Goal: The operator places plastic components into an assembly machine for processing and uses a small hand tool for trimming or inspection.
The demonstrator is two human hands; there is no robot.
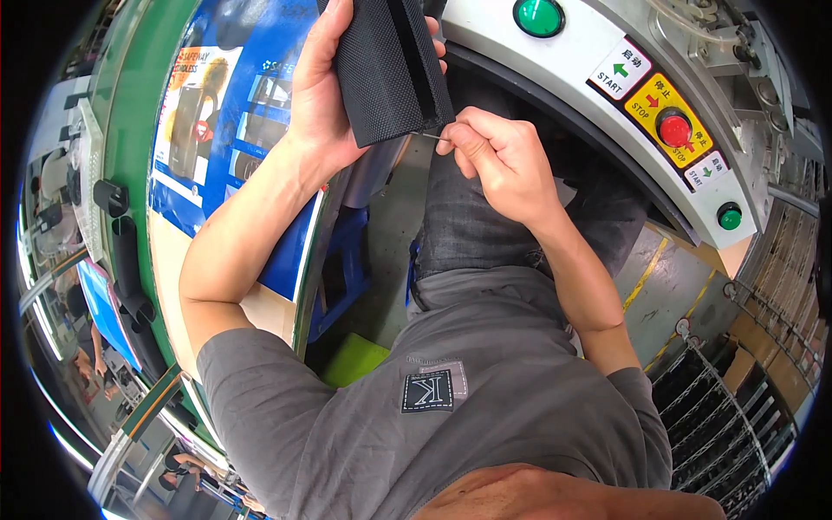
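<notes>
Remotely, I'm seeing a black, weave-patterned fabric piece point(380, 82), a grey T-shirt point(347, 451) with a black-and-white patch point(426, 392), green push buttons point(539, 16), a red mushroom button point(673, 132) on a yellow label point(648, 115), and a mostly blue poster point(227, 108).

One left hand point(316, 104), one right hand point(505, 165), that's two! | a single black fabric piece point(377, 82) | one thin metal rod point(432, 135) | green buttons point(539, 16), count them, two | red button point(674, 128), just one | white labels point(619, 68), a pair | yellow label point(643, 97), one
</notes>
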